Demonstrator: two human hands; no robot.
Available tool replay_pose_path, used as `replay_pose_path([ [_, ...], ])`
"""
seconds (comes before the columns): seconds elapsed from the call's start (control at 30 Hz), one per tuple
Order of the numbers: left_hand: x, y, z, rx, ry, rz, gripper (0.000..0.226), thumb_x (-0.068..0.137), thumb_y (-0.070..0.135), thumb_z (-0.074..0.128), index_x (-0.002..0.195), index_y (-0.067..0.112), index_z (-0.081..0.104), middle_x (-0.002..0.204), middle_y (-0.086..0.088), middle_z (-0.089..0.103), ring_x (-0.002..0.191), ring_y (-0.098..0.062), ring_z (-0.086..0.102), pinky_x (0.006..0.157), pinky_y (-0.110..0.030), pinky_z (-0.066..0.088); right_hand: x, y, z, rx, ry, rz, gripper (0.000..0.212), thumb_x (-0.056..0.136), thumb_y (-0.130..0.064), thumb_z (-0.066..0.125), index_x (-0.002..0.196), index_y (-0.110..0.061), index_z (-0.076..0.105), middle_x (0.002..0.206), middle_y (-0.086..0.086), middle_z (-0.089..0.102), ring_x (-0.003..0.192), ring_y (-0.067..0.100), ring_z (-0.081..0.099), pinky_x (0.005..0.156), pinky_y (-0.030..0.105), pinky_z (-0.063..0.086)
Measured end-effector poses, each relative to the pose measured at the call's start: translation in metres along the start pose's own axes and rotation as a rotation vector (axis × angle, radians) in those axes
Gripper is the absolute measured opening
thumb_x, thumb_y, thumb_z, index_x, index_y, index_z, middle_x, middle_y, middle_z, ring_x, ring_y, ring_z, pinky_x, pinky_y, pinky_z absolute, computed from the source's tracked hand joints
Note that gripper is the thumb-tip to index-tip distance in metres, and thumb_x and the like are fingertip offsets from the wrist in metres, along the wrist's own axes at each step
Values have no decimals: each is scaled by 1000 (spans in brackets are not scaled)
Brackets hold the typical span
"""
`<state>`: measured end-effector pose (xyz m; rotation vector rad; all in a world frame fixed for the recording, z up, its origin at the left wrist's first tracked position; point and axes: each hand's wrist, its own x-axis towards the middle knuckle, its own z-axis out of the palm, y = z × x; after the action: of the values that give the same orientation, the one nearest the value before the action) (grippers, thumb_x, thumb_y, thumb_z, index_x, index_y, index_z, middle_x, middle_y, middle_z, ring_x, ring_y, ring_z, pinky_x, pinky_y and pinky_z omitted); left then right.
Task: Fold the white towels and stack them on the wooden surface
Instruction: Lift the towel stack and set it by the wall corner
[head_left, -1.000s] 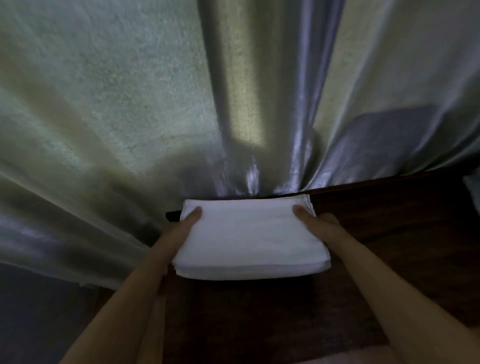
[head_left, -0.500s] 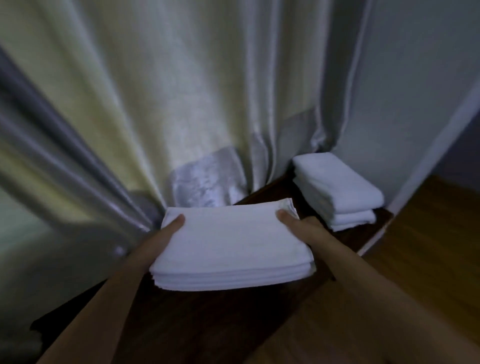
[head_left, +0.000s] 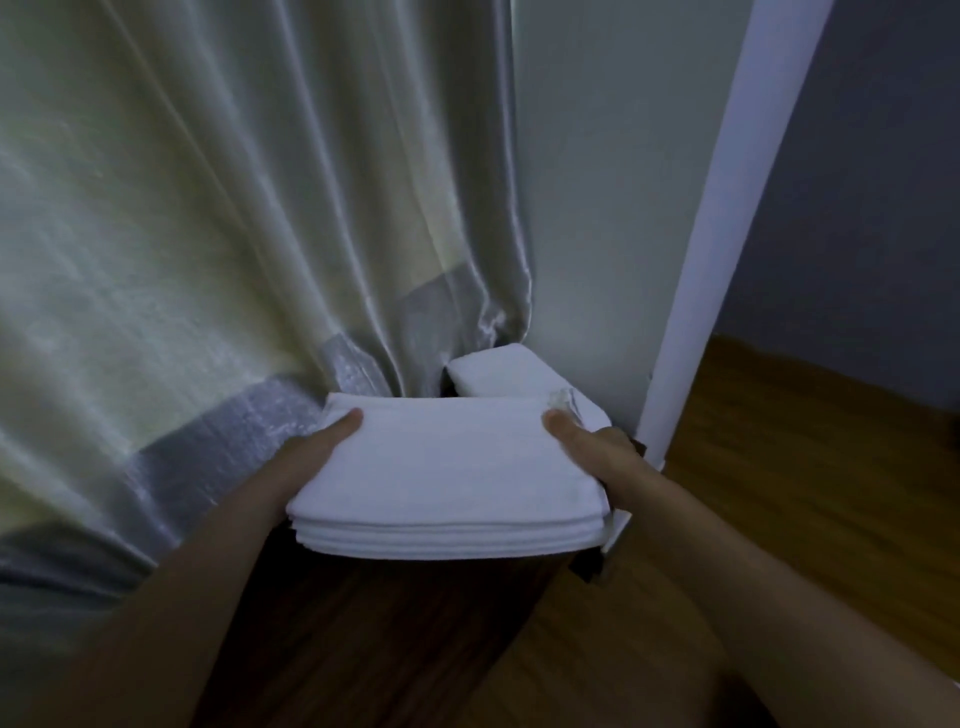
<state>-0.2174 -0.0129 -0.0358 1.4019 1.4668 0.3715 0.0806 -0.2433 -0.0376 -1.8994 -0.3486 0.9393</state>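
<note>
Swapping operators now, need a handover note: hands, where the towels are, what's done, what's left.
Left hand: grips the left edge of the folded towel bundle, thumb on top.
Right hand: grips the bundle's right edge, thumb on top.
The bundle is several folded white layers, carried level above the dark wooden surface, in front of the curtain.
The earlier stack of folded towels sits behind it, in the corner by the wall, partly hidden by the bundle.
Done: this bundle is folded and brought close to the stack.
Left: set it down on or beside the stack, then release. No unfolded towels are in view.
</note>
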Motion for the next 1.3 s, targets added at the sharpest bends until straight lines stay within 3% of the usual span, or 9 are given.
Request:
replay_pose_path([
  [0.07, 11, 23, 14, 53, -28, 25, 108, 38, 94, 69, 108, 12, 62, 83, 5, 70, 72, -15, 71, 57, -25, 50, 13, 1, -9, 51, 34, -1, 103, 69, -72, 76, 139, 0, 53, 132, 14, 64, 77, 17, 63, 61, 26, 51],
  [0.13, 27, 45, 28, 80, -65, 40, 101, 39, 93, 70, 98, 12, 65, 68, 11, 72, 60, -10, 72, 49, -20, 49, 27, 2, -16, 110, 60, 24, 105, 66, -72, 78, 139, 0, 54, 131, 16, 65, 99, 28, 68, 85, 37, 58],
  [0.33, 108, 117, 67, 180, -217, 121, 105, 37, 91, 72, 102, 9, 68, 101, -4, 74, 84, -17, 72, 69, -27, 51, 68, -11, -32, 333, 63, 92, 86, 68, -63, 84, 124, -2, 65, 109, 15, 75, 94, 30, 75, 93, 44, 59],
  [0.43, 152, 171, 91, 271, -287, 230, 94, 41, 90, 70, 95, 13, 69, 101, 0, 73, 75, -8, 71, 65, -23, 50, 84, -25, -37, 525, -60, 75, 62, 82, -47, 79, 127, -6, 67, 119, 17, 73, 107, 34, 72, 106, 49, 50],
  [0.5, 180, 205, 109, 334, -343, 288, 99, 44, 92, 68, 104, 13, 70, 105, -1, 73, 85, -13, 72, 83, -29, 55, 93, -35, -41, 607, -97, 95, 55, 84, -41, 79, 128, -10, 67, 122, 15, 72, 114, 35, 69, 109, 51, 47],
  [0.6, 217, 248, 135, 417, -455, 305, 103, 42, 93, 71, 108, 13, 73, 101, -4, 77, 92, -22, 75, 97, -38, 54, 108, -44, -46, 682, -105, 129, 55, 79, -38, 83, 125, -12, 70, 121, 15, 73, 112, 37, 69, 107, 55, 47],
  [0.83, 275, 294, 193, 672, -557, 352, 88, 48, 98, 61, 95, 24, 70, 73, 18, 75, 67, 1, 72, 67, -23, 44, 141, -29, -17, 780, 114, 45, 55, 81, -51, 77, 128, -25, 67, 120, 6, 74, 112, 32, 70, 104, 55, 49],
  [1.1, 327, 282, 240, 809, -619, 421, 99, 52, 100, 56, 125, 33, 64, 126, 15, 63, 119, -6, 56, 108, -27, 33, 162, 10, 34, 892, 337, 93, 68, 62, -59, 86, 122, -35, 66, 114, -4, 76, 103, 24, 74, 82, 51, 60],
  [1.3, 334, 258, 259, 855, -703, 381, 82, 58, 94, 61, 112, 31, 64, 117, 11, 66, 108, -8, 62, 92, -25, 40, 166, 39, 45, 958, 361, 115, 75, 65, -53, 89, 130, -25, 63, 123, 4, 72, 113, 29, 70, 97, 57, 54],
])
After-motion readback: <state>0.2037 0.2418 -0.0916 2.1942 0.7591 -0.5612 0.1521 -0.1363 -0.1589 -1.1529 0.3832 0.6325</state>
